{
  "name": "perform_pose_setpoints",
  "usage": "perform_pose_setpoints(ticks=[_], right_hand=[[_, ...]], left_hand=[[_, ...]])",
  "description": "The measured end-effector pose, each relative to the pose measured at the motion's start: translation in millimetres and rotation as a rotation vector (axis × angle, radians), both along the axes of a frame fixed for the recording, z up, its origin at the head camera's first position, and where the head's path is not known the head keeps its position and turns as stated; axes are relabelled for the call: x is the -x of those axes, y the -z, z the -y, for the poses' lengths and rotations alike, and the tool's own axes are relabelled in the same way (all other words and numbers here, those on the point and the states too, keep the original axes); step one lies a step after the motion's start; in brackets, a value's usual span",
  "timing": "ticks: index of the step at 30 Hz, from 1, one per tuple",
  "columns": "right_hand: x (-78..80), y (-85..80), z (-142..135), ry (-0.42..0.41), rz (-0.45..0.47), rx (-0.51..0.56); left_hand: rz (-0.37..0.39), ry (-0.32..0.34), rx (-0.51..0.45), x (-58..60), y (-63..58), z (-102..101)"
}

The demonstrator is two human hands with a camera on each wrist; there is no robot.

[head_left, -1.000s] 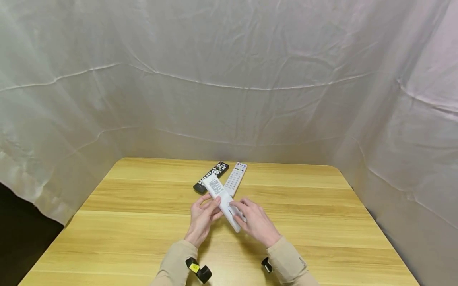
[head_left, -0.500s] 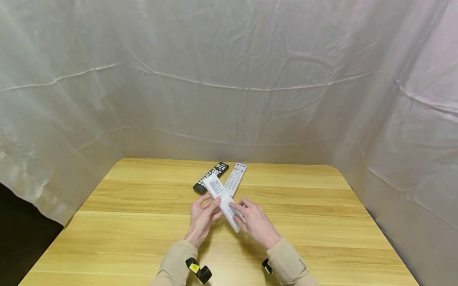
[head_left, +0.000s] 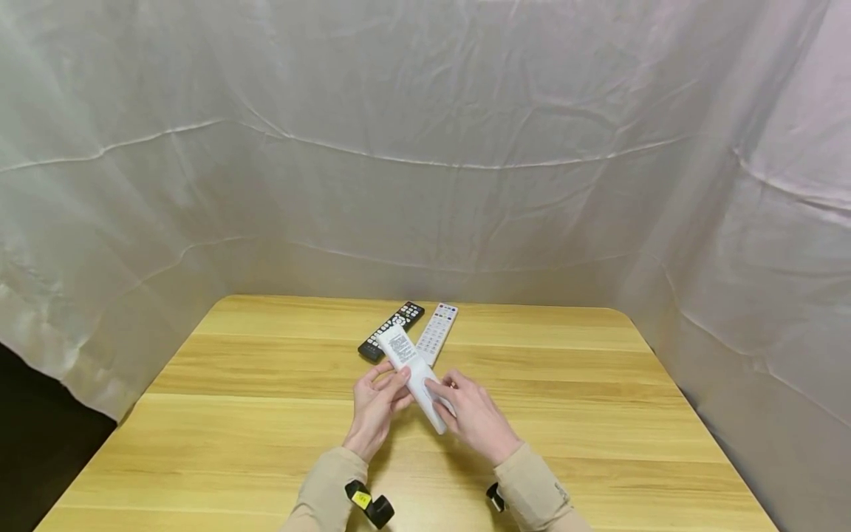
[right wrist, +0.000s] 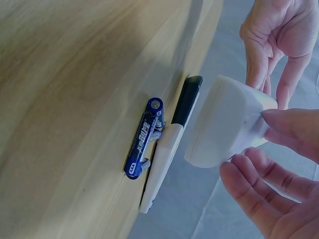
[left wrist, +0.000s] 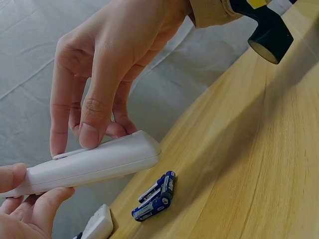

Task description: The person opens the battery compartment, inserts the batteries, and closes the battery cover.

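The white remote control is held above the desk between the two hands, back side up with its printed label showing, its long axis running from 11 o'clock to 5 o'clock as the head view sees it. The left hand sits at its 8 o'clock side, grasping the middle of the body with the thumb on top and the other fingers curled beneath. The right hand sits at 4 o'clock, pinching the near half with thumb and fingers bent onto the plain part of the back below the label. On the desk beyond, a black remote control lies at 11 o'clock from the held one, and a white button remote at 1 o'clock, both keypad up and slanting toward 1 o'clock. A small cluster of blue AAA batteries lies on the desk too, at 9 o'clock from the held remote in the right wrist view and at 4 o'clock in the left wrist view.
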State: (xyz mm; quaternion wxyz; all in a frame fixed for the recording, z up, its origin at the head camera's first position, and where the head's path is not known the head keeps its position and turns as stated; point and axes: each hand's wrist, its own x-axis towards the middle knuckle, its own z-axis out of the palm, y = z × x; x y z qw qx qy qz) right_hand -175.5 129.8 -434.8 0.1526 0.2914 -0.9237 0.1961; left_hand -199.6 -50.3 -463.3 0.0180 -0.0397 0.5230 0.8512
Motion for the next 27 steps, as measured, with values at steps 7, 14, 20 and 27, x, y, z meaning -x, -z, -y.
perform_pose_setpoints(ticks=[7,14,20,27], right_hand=[[0.8,2.5,0.4,0.004,-0.019,-0.015],[0.0,3.3,0.8,0.001,-0.041,-0.028],[-1.1,5.0,0.5,0.012,-0.050,-0.037],[-3.6,6.5,0.2,0.024,-0.002,0.016]], left_hand=[[-0.012,-0.008,-0.006,0.6,1.3,-0.6],[-0.006,-0.008,-0.023,1.3,1.3,-0.8],[-0.005,-0.010,-0.026,1.1,1.4,-0.7],[-0.003,-0.001,-0.014,1.4,0.5,0.1]])
